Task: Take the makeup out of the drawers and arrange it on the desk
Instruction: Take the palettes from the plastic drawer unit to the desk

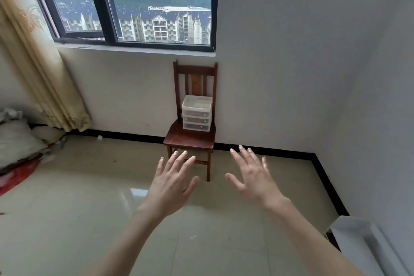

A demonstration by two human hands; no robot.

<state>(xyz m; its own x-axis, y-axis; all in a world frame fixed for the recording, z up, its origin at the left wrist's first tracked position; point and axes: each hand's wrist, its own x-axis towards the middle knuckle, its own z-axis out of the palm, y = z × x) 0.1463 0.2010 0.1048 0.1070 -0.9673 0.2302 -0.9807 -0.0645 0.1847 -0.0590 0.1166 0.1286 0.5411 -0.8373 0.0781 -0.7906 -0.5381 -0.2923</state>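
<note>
Both hands, left hand (172, 182) and right hand (253, 177), spread and empty; approach far drawer unit (197, 112) on chair (190, 139) squarely.

— Can we tell what the drawer unit (197, 112) on the chair (193, 139) holds?
— No. Its three drawer fronts are translucent, and we make out only dark smudges behind them, too small to name.
— And the chair's legs?
— Our left hand (172, 182) covers the lower front of the frame; we see only one front leg down to the floor.
— The white surface (367, 244) at lower right?
— Cut off by the frame's edge; we cannot tell what it is.
— The heap (18, 141) at the left?
— Also cut by the edge and blurred; we see only pale and red cloth.
</note>
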